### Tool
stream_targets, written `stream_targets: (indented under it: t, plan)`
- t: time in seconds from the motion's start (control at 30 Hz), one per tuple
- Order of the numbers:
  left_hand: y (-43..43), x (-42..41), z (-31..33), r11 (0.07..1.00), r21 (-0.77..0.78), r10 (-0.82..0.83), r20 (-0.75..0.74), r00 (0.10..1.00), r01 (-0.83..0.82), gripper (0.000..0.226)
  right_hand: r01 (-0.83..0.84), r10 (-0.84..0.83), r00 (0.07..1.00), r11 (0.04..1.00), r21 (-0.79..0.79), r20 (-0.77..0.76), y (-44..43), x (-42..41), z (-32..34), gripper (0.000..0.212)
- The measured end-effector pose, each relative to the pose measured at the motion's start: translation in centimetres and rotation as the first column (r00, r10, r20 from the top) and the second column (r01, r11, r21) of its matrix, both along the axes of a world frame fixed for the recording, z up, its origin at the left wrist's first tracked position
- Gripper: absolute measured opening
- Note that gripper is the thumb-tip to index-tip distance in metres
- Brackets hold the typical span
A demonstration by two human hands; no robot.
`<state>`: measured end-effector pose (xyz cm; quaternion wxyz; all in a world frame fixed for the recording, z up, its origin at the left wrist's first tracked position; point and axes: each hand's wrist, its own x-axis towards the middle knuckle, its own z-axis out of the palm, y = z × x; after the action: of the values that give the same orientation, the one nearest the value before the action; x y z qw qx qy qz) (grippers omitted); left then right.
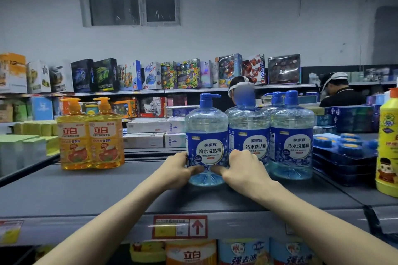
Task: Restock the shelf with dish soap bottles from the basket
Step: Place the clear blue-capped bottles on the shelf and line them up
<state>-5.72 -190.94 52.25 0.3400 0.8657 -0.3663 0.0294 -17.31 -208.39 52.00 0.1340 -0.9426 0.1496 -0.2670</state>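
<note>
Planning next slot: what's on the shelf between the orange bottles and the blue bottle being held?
Head view: bare grey shelf top between the orange bottles and the blue bottle; only the left hand gripping it.

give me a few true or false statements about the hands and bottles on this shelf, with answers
1. The left hand and right hand both hold the front blue-label bottle. True.
2. The two orange bottles stand to its right. False: they stand to its left.
3. The held bottle lies on its side. False: it stands upright on the shelf.
4. The other blue-label bottles have blue pump tops. True.
</note>
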Motion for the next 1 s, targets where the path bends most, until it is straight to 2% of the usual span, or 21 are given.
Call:
stream_targets:
  t: [0.23,0.37,0.6,0.73,1.0]
  plan:
    - [-0.8,0.8,0.0,0.999,-0.042,-0.034,-0.068,0.997,0.031,0.045,0.021,-0.021,0.999,1.0,-0.003,0.041,-0.1,1.0,-0.7,0.054]
    - [-0.2,1.2,-1.4,0.991,-0.13,-0.052,-0.206,0.977,0.026,0.035,0.015,-0.016,0.997,1.0,0.015,0.073,-0.4,1.1,-1.5,0.059]
    - [0.2,1.4,-1.8,0.927,-0.355,0.103,-0.067,0.992,-0.12,0.031,0.001,-0.004,0.996,0.999,0.036,0.084,-0.6,1.3,-2.0,0.056]
    - [0.1,1.6,-2.1,0.931,-0.355,0.08,-0.024,0.997,-0.083,0.029,0.001,-0.003,0.996,1.0,0.03,0.086,-0.7,1.4,-2.1,0.056]
    - [0.1,2.5,-2.1,0.938,-0.341,0.034,-0.079,0.996,-0.059,0.024,0.036,-0.036,0.995,0.999,0.003,0.094,-1.1,1.9,-2.5,0.062]
